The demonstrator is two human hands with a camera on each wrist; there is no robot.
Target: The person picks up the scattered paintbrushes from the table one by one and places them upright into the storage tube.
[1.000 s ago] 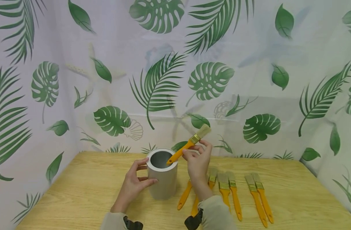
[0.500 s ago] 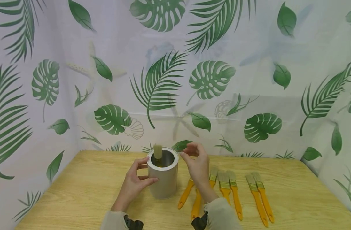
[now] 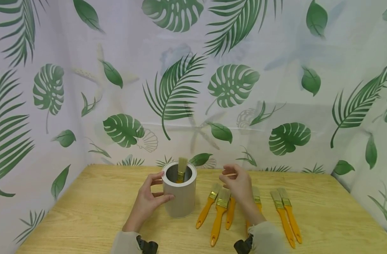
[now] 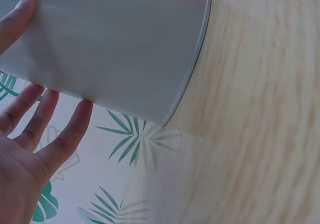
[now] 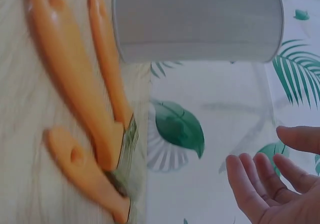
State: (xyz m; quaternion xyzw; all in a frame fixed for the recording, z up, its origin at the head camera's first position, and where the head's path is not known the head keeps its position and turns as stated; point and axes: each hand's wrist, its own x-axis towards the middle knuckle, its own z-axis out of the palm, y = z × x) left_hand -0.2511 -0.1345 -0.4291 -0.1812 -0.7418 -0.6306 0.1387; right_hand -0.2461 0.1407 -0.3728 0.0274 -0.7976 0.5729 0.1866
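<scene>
Nearest, the lower edge of the head view is crossed by two sleeves [image 3: 266, 240], with a black wrist device [image 3: 149, 247] worn at each cuff. To the right of the can [image 3: 180, 203], orange-handled brushes [image 3: 217, 225] are laid on the tabletop [image 3: 88, 208], bristles pointed away; some are partly covered by the right forearm. A gap of wood is left between the can and the nearest brush, and another before the far-right pair. A wide stretch of wood is seen left of the left hand [image 3: 147, 199].

By that hand the can is held, thumb on the near side and fingers on the far side. Nothing is held by the right hand [image 3: 239, 181], which is raised above the brushes, well apart from the can, fingers loosely bent.

In the left wrist view, three fingertips [image 4: 82, 111] are shown touching the wall, and a thin lip is shown round the base. Only in the head view is the brush in the can [image 3: 182, 167] seen, bristles up above the rim, handle mostly hidden.

The can is stood upright, pale grey outside, darker inside, topped by a broad white rim. Farther off, the table's back edge is met by a leaf-printed cloth [image 3: 127, 35].
</scene>
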